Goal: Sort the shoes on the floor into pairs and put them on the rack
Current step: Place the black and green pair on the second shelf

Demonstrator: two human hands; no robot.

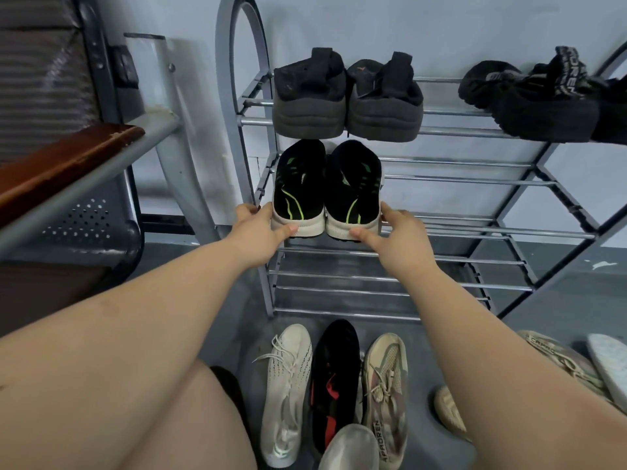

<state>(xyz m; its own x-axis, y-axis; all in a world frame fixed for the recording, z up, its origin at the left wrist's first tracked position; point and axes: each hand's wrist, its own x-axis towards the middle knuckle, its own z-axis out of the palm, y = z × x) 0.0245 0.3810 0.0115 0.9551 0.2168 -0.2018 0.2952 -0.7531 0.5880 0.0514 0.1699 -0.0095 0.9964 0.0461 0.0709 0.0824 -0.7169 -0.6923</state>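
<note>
Nearest the camera, in front of the grey metal shoe rack (258, 184), loose shoes lie on the grey floor (549, 310): a white knit lace-up shoe (288, 391), a black shoe with red marks (334, 381) touching its right side, and a beige shoe printed APADREN (386, 395) beside that. A pale rounded toe (349, 447) overlaps the near ends of the black and beige shoes. Further right of the rack's front, partly hidden by the right forearm, lie another beige laced shoe (559, 361) and a pale upturned sole (610, 364) at the frame edge.

Both bare arms reach forward to the rack's middle shelf. The left hand (256, 228) holds the outer side of the left black-and-green trainer (298, 188), thumb pressed on its white heel edge, fingers curled round its side. The right hand (395, 230) grips the right black-and-green trainer (353, 189) the same way. The pair stands heels outward, touching, at the shelf's left end; bare rails run to the right.

The two lowest shelves show only bare rails. On the top shelf, a dark grey pair (346, 106) sits directly above, and a black pair (543, 100) lies toward the right end, with open rail between them. Left of the rack stands a metal bench (88, 184).
</note>
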